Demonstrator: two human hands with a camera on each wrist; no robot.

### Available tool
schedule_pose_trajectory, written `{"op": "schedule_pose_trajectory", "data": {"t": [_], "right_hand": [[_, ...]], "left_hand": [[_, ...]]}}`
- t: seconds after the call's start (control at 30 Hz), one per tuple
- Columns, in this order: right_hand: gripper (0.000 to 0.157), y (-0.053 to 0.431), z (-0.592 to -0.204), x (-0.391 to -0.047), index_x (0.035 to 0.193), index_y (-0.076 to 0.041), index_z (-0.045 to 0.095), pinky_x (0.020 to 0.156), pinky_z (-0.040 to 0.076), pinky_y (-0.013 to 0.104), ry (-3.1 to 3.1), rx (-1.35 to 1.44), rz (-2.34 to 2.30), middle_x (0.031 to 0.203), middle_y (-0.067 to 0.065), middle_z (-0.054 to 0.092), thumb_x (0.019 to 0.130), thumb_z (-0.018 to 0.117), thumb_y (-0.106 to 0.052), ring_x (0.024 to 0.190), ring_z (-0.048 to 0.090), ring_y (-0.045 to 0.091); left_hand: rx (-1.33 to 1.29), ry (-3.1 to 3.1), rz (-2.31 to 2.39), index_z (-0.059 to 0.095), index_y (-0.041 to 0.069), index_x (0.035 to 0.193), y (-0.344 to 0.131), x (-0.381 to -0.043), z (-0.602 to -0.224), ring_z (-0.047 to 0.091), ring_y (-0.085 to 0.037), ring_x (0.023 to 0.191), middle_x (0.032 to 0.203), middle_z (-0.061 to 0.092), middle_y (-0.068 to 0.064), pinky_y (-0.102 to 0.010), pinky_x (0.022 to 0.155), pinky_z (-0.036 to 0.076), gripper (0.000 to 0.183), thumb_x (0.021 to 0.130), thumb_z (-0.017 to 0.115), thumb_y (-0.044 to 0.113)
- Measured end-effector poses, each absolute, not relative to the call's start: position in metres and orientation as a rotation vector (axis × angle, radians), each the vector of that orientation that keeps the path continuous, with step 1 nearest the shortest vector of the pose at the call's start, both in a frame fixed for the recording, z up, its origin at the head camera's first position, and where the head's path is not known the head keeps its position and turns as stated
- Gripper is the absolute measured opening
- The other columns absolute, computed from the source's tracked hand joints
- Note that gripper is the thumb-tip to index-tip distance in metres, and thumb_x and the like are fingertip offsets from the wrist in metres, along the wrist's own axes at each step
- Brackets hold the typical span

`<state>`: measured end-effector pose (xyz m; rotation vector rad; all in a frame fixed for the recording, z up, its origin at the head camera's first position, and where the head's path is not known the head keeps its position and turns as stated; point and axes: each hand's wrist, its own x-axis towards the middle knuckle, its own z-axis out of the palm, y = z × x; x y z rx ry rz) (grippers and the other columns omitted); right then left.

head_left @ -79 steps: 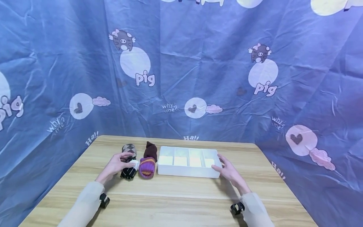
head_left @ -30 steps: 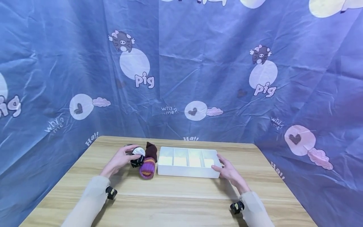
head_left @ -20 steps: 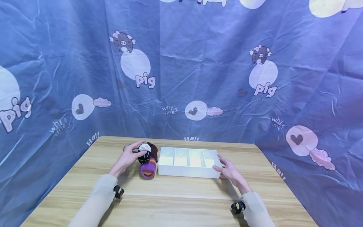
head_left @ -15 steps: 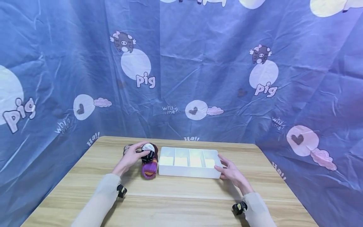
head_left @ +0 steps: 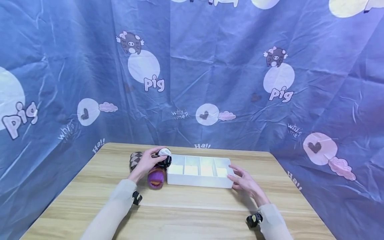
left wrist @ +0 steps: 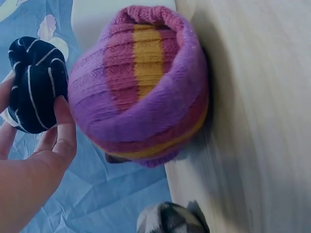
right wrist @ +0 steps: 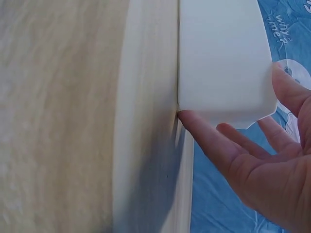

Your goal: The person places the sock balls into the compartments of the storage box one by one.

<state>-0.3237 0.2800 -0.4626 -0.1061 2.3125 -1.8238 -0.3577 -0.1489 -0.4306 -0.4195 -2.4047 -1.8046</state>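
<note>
My left hand [head_left: 147,162] pinches a rolled black sock [head_left: 165,162] with white stripes and a white patch, lifted at the box's left end. In the left wrist view, thumb and fingers press its sides. My right hand [head_left: 246,182] holds the right end of a white divided box [head_left: 198,181], thumb at the front and fingers round the end. Near my left hand sits a rolled purple sock [head_left: 156,178] with orange bands. A grey argyle sock [head_left: 135,160] lies left of that hand. The dark brown sock is mostly hidden behind the left hand.
The box's compartments [head_left: 191,170] stand in one row, their pale floors showing. Beneath everything is a light wooden table [head_left: 186,213]. A blue printed curtain [head_left: 186,73] hangs at its back and sides.
The left hand has lifted the black striped sock from the left group and carried it right and back, past the purple sock to the box. The right hand has barely moved.
</note>
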Motion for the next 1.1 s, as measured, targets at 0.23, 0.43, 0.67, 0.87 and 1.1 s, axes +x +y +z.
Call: {"op": "schedule_pose_trajectory", "data": {"t": [0.23,0.43,0.67,0.87,1.1], "right_hand": [[0.066,0.282,-0.463,-0.323,0.152,-0.001,0.026,0.095,0.053,0.046,2.224,-0.160,-1.900,0.153,0.034,0.025,0.097,0.060,-0.012,0.109,0.059,0.024],[0.065,0.283,-0.465,-0.324,0.152,-0.001,0.028,0.093,0.054,0.045,2.219,-0.138,-1.933,0.151,0.035,0.028,0.096,0.061,-0.011,0.106,0.061,0.023],[0.066,0.285,-0.468,-0.325,0.152,-0.002,0.028,0.089,0.056,0.040,2.243,-0.147,-1.899,0.151,0.035,0.027,0.096,0.062,-0.014,0.104,0.061,0.021],[0.065,0.284,-0.469,-0.324,0.151,-0.003,0.030,0.089,0.057,0.040,2.238,-0.123,-1.910,0.151,0.034,0.027,0.096,0.062,-0.012,0.101,0.063,0.020],[0.064,0.283,-0.467,-0.322,0.152,-0.003,0.029,0.091,0.056,0.042,2.225,-0.120,-1.919,0.151,0.034,0.027,0.096,0.061,-0.011,0.102,0.062,0.020]], "left_hand": [[-0.509,-2.398,-1.792,0.056,0.005,0.136,-0.129,-0.363,-0.431,0.064,-0.024,0.104,0.127,0.062,-0.020,-0.024,0.083,0.053,0.054,0.087,0.075,0.014],[-0.552,-2.423,-1.731,0.059,0.006,0.133,-0.115,-0.369,-0.434,0.065,-0.021,0.098,0.122,0.066,-0.014,-0.023,0.079,0.054,0.052,0.084,0.076,0.011],[-0.519,-2.499,-1.643,0.063,0.006,0.129,-0.103,-0.368,-0.438,0.065,-0.021,0.095,0.117,0.068,-0.013,-0.027,0.075,0.054,0.047,0.084,0.076,0.009],[-0.495,-2.622,-1.324,0.072,0.017,0.118,-0.099,-0.368,-0.443,0.061,-0.025,0.113,0.124,0.069,-0.005,-0.043,0.096,0.049,0.040,0.079,0.081,0.018],[-0.502,-2.741,-1.213,0.072,0.017,0.119,-0.100,-0.372,-0.447,0.061,-0.030,0.112,0.125,0.067,-0.009,-0.046,0.096,0.050,0.043,0.077,0.083,0.021]]}}
